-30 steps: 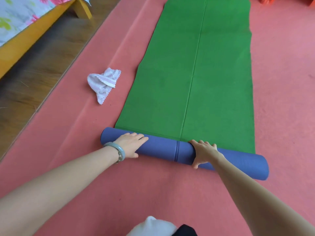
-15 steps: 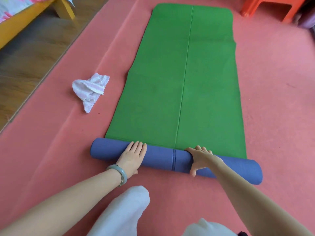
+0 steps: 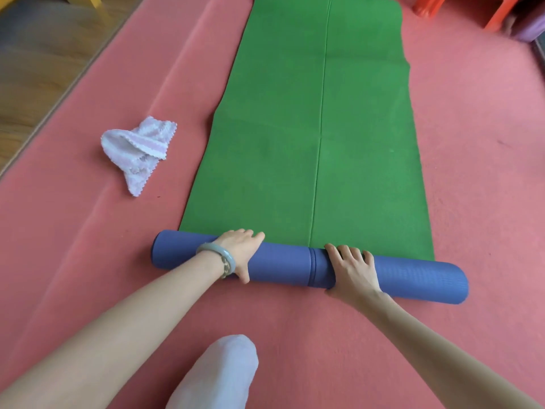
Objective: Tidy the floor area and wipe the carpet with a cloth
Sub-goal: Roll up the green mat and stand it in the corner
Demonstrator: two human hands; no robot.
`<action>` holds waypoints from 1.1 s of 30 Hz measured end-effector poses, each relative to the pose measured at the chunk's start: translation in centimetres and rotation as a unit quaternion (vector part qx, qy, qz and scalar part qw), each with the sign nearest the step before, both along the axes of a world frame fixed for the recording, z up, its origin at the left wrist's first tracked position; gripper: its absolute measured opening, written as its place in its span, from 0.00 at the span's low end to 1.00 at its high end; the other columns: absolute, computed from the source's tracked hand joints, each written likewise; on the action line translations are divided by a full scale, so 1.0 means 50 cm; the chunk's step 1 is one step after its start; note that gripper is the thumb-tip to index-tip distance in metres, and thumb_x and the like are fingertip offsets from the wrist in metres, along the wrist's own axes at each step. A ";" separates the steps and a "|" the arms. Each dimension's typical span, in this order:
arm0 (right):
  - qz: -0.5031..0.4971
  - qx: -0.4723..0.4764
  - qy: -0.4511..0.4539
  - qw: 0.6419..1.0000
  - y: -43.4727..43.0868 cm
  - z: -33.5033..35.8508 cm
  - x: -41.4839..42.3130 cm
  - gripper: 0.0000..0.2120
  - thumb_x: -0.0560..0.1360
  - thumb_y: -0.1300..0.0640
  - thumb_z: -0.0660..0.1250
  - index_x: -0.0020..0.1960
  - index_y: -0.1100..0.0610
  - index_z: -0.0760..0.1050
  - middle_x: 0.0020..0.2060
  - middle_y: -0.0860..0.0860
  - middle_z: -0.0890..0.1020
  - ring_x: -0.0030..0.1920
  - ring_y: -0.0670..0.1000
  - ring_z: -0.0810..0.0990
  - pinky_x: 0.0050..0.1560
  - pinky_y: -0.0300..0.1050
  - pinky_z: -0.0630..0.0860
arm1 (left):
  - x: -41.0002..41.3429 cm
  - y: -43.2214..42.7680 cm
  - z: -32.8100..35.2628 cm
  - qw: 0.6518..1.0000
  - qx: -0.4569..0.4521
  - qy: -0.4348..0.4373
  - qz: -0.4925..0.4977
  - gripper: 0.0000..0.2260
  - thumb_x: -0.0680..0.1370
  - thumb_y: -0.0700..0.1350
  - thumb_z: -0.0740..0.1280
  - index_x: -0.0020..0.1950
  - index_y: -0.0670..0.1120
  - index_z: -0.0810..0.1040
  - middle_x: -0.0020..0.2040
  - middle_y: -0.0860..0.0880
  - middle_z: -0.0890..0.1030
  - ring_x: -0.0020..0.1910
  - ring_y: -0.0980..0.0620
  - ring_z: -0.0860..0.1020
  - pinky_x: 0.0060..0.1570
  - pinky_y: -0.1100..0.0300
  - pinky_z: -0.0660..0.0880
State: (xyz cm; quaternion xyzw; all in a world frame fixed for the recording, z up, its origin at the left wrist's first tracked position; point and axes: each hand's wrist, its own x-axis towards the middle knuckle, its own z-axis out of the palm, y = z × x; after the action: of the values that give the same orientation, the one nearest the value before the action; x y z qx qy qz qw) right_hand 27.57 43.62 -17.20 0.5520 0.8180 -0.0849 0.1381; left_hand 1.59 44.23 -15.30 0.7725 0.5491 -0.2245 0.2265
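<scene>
Two hands sit on the mat's point(image 3: 280, 265) rolled blue end, low on the pink carpet point(image 3: 472, 172); its green length lies flat ahead. The left hand point(image 3: 239, 252) presses flat with straight fingers. The right hand point(image 3: 352, 270) curls spread fingers over the roll. A crumpled cloth point(image 3: 138, 152) lies apart, leftward. A red stool point(image 3: 427, 7) is cut off.

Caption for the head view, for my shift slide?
The left hand presses and right hand grips the partly rolled yoga mat on the red carpet; the cloth lies beside it.
</scene>
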 end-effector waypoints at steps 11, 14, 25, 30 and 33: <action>-0.010 -0.061 -0.017 0.998 0.049 0.014 -0.008 0.41 0.56 0.42 0.72 0.66 0.46 0.62 0.55 0.47 0.74 0.57 0.53 0.73 0.55 0.50 0.67 | -0.138 -0.128 -0.026 0.931 0.253 -0.045 0.259 0.49 0.59 0.78 0.52 0.69 0.46 0.70 0.70 0.44 0.68 0.71 0.44 0.63 0.73 0.46 0.51; -0.008 -0.072 -0.024 0.997 0.050 0.018 -0.011 0.43 0.56 0.42 0.73 0.67 0.46 0.61 0.56 0.47 0.73 0.58 0.53 0.72 0.56 0.50 0.67 | -0.159 -0.157 -0.039 0.895 0.259 -0.065 0.356 0.50 0.58 0.77 0.57 0.71 0.45 0.67 0.74 0.41 0.63 0.74 0.42 0.57 0.72 0.45 0.47; 0.099 -0.080 -0.045 0.991 0.046 0.032 -0.011 0.46 0.59 0.39 0.73 0.70 0.55 0.59 0.60 0.49 0.73 0.61 0.52 0.73 0.63 0.49 0.66 | -0.185 -0.178 -0.034 0.723 0.190 -0.265 0.609 0.46 0.65 0.55 0.77 0.75 0.45 0.57 0.73 0.46 0.65 0.72 0.46 0.63 0.68 0.52 0.62; 0.089 -0.033 -0.026 0.995 0.043 0.029 -0.030 0.39 0.57 0.40 0.73 0.63 0.55 0.67 0.51 0.52 0.78 0.52 0.55 0.78 0.51 0.48 0.72 | -0.230 -0.149 -0.027 0.737 0.156 -0.253 0.607 0.35 0.63 0.59 0.77 0.66 0.48 0.72 0.60 0.49 0.79 0.60 0.46 0.76 0.57 0.52 0.73; 0.065 0.009 -0.016 0.998 0.017 0.002 -0.024 0.37 0.51 0.43 0.75 0.56 0.58 0.73 0.41 0.54 0.79 0.41 0.59 0.80 0.41 0.51 0.76 | -0.238 -0.145 -0.026 0.741 0.145 -0.280 0.593 0.21 0.65 0.55 0.77 0.51 0.47 0.79 0.45 0.52 0.83 0.47 0.49 0.80 0.42 0.58 0.74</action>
State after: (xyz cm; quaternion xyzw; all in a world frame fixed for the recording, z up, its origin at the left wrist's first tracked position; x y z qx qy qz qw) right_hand 26.36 44.48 -17.11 0.5006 0.8503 -0.0593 0.1514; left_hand -10.30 36.97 -16.62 0.3419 0.8342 0.2641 0.3427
